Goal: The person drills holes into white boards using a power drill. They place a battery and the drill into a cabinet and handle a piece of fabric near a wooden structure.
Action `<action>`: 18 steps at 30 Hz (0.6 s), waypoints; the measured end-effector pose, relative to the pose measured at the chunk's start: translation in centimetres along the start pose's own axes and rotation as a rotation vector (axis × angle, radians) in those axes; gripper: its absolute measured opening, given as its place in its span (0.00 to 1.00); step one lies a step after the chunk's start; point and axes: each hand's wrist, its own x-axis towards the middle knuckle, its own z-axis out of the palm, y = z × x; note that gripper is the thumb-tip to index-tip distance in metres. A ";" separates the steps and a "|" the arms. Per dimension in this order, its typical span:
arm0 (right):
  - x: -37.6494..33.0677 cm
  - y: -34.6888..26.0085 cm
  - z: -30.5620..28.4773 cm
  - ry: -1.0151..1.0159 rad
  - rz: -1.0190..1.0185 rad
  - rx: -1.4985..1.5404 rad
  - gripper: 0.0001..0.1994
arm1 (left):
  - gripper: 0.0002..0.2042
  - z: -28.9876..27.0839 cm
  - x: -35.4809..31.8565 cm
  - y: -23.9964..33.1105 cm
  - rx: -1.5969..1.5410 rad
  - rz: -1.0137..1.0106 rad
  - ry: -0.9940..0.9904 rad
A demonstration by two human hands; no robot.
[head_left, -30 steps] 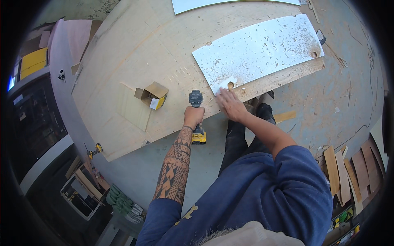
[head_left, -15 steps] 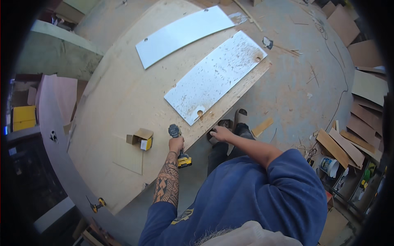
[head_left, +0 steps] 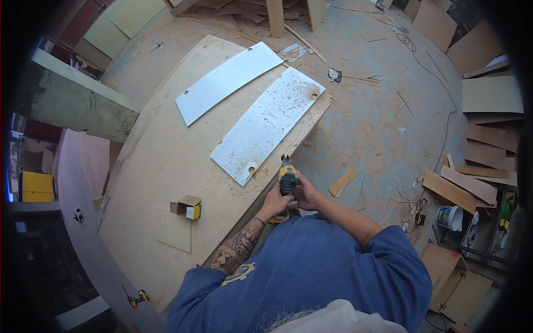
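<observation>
the yellow and black drill [head_left: 287, 180] now sits between both hands just off the near edge of the large plywood sheet [head_left: 161, 166], its nose aimed toward the corner of the sawdust-speckled white panel [head_left: 266, 125]; a second ago only the left hand [head_left: 276, 201] held it, upright on the sheet, while the right hand [head_left: 305, 194] lay flat on that panel by its corner hole; the right hand has since come off the panel and joined the tool; the left fingers are curled tight around the drill's grip, and the right hand cups the tool's body from the other side, fingers bent against it; judging by that, the panel is no longer being pinned by hand and attention has gone to the drill itself, perhaps to its front end or its bit; the view has also swung, so the clean white panel [head_left: 227, 83] and more of the dusty floor [head_left: 383, 122] now show.

hard to make out: the drill's front end is tiny and foreshortened, so whether a bit or a screw is fitted cannot be told; the trigger finger is hidden behind the tool; the small open cardboard box [head_left: 186, 206] shows no readable contents; the blue-shirted shoulders cover the sheet's nearest edge and whatever carries it.
</observation>
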 end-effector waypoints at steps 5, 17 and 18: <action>-7.2 -1.7 -5.8 -0.007 -0.384 0.239 0.41 | 0.35 3.9 0.2 11.5 0.126 0.267 -0.370; -30.5 1.7 -17.0 0.092 -0.947 -0.141 0.41 | 0.22 23.6 -0.9 24.7 -0.660 0.101 -0.726; -31.8 1.6 -17.6 0.160 -0.970 -0.250 0.43 | 0.22 25.3 -2.0 26.7 -0.638 0.084 -0.774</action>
